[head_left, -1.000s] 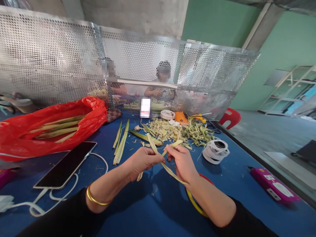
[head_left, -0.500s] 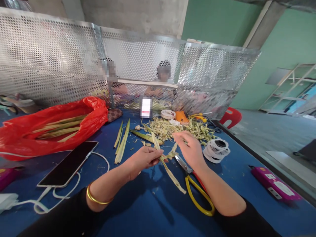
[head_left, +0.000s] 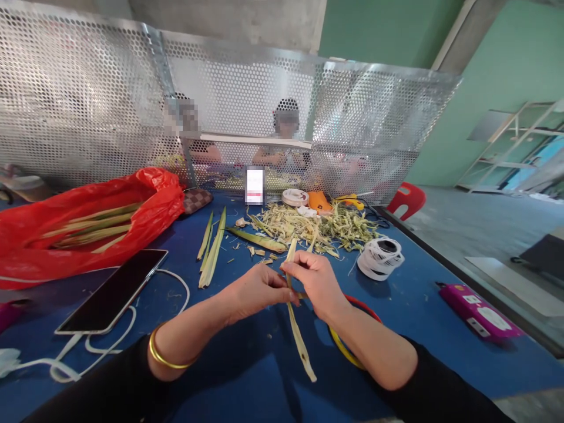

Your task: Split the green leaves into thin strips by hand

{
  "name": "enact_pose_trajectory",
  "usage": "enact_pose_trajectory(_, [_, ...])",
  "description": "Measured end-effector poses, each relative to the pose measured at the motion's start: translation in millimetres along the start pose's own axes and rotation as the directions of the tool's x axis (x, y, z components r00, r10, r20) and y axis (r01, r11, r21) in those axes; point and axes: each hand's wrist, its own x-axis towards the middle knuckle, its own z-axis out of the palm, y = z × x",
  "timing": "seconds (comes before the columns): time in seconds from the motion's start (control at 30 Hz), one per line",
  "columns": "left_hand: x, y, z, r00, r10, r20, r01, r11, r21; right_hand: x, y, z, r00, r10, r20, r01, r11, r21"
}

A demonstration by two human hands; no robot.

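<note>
We hold the strip above the bench, its long axis running away from us, near end pointing toward us and slightly right; our left hand pinches its middle, fingers narrow; our right hand pinches it farther up; scissor handles lie by our right forearm; shavings lie beyond.

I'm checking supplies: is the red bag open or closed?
Open: the red bag gapes toward the camera, and long leaf strips show inside it.

A dark-screened phone lies left — a purple pack right, a red chair beyond.
</note>
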Motion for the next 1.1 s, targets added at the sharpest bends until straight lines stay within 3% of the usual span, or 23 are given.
enact_pose_trajectory(0.23, [-2, -1, 2.1, 0.997, 0.004, 0.071, -0.001, 1.0, -0.032, -1, 3, 3, 0.997, -0.069, -0.039, 0.067, 0.997, -0.045])
enact_pose_trajectory(0.37, [1, -2, 8.0, 0.997, -0.071, -0.019, 0.066, 0.976, -0.21, 10, 4, -8, 0.993, -0.116, 0.028, 0.119, 0.985, -0.125])
enact_pose_trajectory(0.47, [5, -3, 7.8, 0.98, -0.171, -0.099, 0.118, 0.908, -0.402, 19, 1, -20, 0.957, -0.28, -0.071, 0.26, 0.942, -0.211])
enact_pose_trajectory(0.57, [6, -3, 1.9, 0.965, -0.182, -0.187, 0.059, 0.85, -0.523, 22, -6, -31, 0.922, -0.36, -0.144, 0.307, 0.904, -0.298])
enact_pose_trajectory(0.63, [6, -2, -2.0, 0.955, -0.171, -0.241, 0.012, 0.838, -0.546, 20, -10, -34, 0.943, -0.322, -0.083, 0.281, 0.906, -0.316])
enact_pose_trajectory(0.7, [7, -2, -3.8, 0.938, -0.169, -0.302, -0.016, 0.851, -0.525, 16, -12, -34, 0.97, -0.232, 0.065, 0.241, 0.913, -0.328])
enact_pose_trajectory(0.77, [8, -3, -3.2, 0.919, -0.171, -0.354, -0.023, 0.876, -0.482, 12, -12, -32, 0.963, -0.124, 0.238, 0.205, 0.912, -0.354])
enact_pose_trajectory(0.83, [9, -5, -1.0, 0.905, -0.175, -0.389, -0.022, 0.891, -0.453, 9, -11, -28, 0.939, -0.066, 0.338, 0.194, 0.913, -0.359])
enact_pose_trajectory(1.0, [11, -11, 3.4, 0.855, -0.202, -0.477, -0.068, 0.869, -0.489, 6, -9, -24, 0.92, -0.025, 0.391, 0.149, 0.944, -0.293])
enact_pose_trajectory(1.1, [11, -12, 1.0, 0.877, -0.214, -0.431, -0.068, 0.832, -0.551, 8, -9, -26, 0.926, -0.006, 0.379, 0.131, 0.944, -0.304])
